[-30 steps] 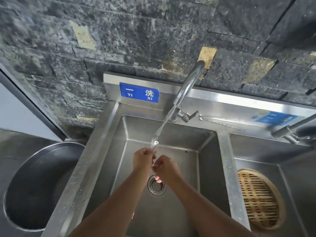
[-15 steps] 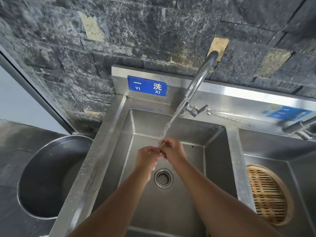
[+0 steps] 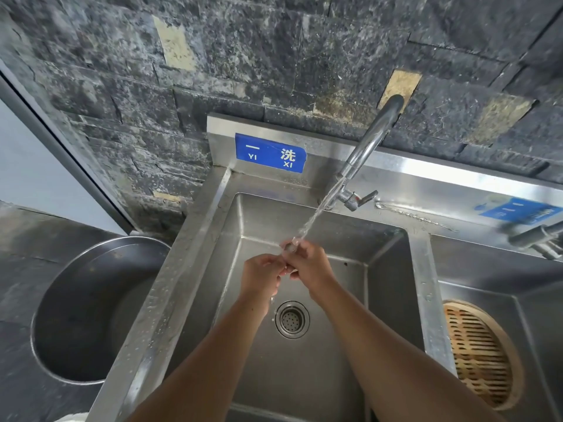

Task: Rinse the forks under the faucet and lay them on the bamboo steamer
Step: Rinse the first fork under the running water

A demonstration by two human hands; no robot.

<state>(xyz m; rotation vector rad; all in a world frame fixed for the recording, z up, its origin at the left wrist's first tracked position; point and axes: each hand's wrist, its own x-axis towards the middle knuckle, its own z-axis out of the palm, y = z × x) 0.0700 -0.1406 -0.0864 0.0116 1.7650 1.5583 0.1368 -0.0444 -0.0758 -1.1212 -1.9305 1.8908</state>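
Observation:
Water runs from the curved steel faucet (image 3: 370, 147) down onto a small metal fork (image 3: 288, 248), of which only a shiny end shows above my fingers. My right hand (image 3: 307, 264) is closed around it under the stream. My left hand (image 3: 262, 274) presses against the right one from the left, fingers curled on the same fork. Both hands hover over the left sink basin (image 3: 320, 376), above its drain (image 3: 292, 319). The round bamboo steamer (image 3: 481, 351) lies in the right basin with nothing on it.
A big steel pot (image 3: 91, 312) stands on the dark counter left of the sink. A steel divider (image 3: 429, 300) separates the two basins. A second tap (image 3: 536, 236) juts in at the right edge. A blue sign (image 3: 270, 152) is stuck to the splashback.
My right hand has risen from beside the left hand up to the stream and stays there. The view shifted, so the sink sits further right and lower in frame.

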